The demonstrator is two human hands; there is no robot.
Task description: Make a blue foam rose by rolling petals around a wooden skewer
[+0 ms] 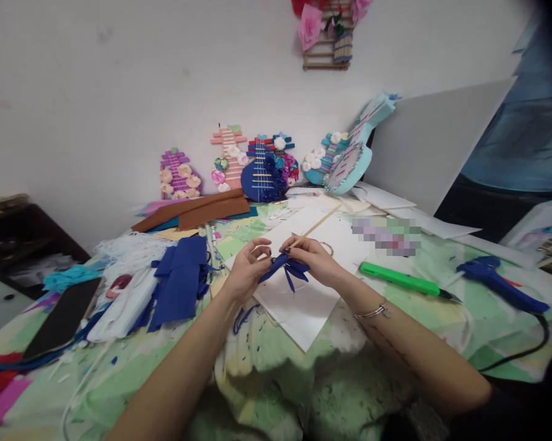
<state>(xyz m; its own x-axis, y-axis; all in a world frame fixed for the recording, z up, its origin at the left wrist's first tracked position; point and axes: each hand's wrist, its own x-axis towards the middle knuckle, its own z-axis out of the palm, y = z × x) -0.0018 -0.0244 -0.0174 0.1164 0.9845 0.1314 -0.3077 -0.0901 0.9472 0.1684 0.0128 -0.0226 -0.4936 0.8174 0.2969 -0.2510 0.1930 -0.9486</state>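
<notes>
Both hands meet over a white sheet of paper [303, 318] in front of me. Between them is a dark blue piece with several narrow, petal-like points [290, 269], its tips hanging down. My left hand [248, 269] is closed, thumb and finger pinching its left side. My right hand [315, 260] is closed on its upper right side, fingertips close to the left ones. A thin wooden stick [322, 222] runs up and back from the right fingers; whether they grip it, I cannot tell. Blue scraps [245, 317] lie beside the paper, below the left wrist.
Right of my hands lie a green utility knife [399, 278], blade out, and a blue glue gun [500, 285] with its cord. On the left are blue sheets [179, 282], a white power strip [124, 306] and a dark flat slab [60, 318]. Decorated instrument-shaped crafts [257, 174] line the wall.
</notes>
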